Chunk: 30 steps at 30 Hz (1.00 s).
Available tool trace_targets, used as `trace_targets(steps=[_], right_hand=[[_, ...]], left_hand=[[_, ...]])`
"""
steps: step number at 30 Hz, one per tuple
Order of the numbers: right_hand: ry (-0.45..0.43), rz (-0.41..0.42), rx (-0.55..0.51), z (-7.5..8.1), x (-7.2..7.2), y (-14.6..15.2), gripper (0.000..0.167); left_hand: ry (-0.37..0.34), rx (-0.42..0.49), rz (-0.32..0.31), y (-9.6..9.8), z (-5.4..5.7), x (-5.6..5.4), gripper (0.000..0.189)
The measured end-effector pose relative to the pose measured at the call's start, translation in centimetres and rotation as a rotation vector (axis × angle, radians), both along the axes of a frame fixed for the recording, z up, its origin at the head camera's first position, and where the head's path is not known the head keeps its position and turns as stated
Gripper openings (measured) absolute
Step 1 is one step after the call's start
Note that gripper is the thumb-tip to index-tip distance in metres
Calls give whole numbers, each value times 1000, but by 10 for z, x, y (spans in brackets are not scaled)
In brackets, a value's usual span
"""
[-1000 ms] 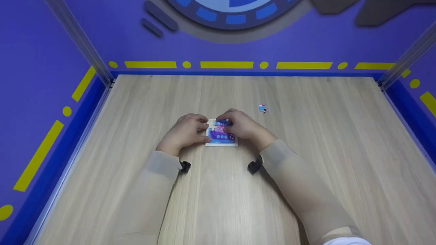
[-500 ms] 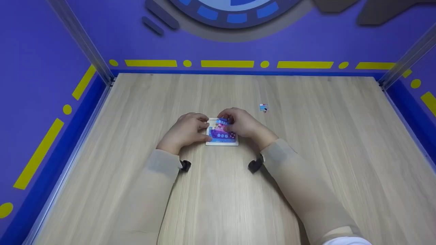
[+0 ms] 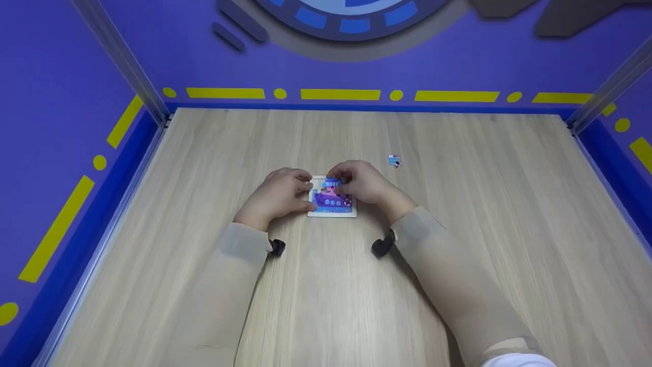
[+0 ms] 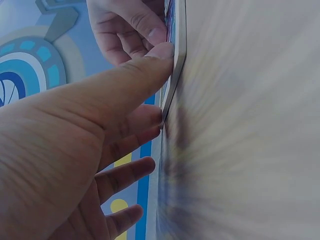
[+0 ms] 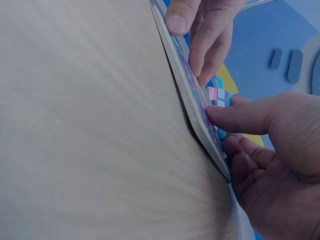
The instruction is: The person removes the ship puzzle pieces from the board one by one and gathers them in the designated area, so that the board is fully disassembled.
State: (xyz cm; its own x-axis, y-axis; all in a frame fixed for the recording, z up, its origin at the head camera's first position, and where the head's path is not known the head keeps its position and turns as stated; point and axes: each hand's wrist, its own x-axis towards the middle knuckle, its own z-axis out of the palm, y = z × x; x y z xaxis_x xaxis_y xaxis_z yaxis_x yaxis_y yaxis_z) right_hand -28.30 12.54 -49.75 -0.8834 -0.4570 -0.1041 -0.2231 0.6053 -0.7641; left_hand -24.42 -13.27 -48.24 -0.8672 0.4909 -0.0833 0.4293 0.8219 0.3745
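Evidently flat, a nearly square, pale-rimmed puzzle board (image 3: 332, 215) lies on the wooden table (image 3: 326, 295), its purple ship (image 3: 325, 200) running left to right, hull toward the person. The left hand (image 3: 279, 193), fingers loosely extended, presses its left edge; the right hand (image 3: 368, 183) pinches a pink-and-blue piece (image 5: 220, 96) over its far right part.

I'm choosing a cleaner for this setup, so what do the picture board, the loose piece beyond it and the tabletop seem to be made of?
Picture board: probably wood or fibreboard, going by its pale, matte edge; the face looks printed. Loose piece: printed on top, but too small to tell wood from card. Tabletop: wood-look, perhaps laminate or veneer, with straight grain and a soft sheen.
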Motion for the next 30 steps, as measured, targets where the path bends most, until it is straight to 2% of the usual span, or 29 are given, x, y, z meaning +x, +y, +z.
trace_targets(steps=[5, 9, 18, 24, 30], right_hand=[[18, 21, -21, -2, -1, 2, 31], [1, 2, -58, -4, -2, 5, 30], [-30, -68, -216, -5, -9, 15, 13], [-98, -141, -357, -1, -14, 24, 14], [-225, -235, -504, 5, -19, 40, 15]], left_hand=[[1, -7, -2, 0, -1, 0, 66], [6, -12, -12, 0, -2, 0, 66], [0, -3, -20, -2, -1, 0, 64], [-4, 0, -10, -1, -1, -1, 65], [-1, 14, -3, -1, -1, -1, 63]])
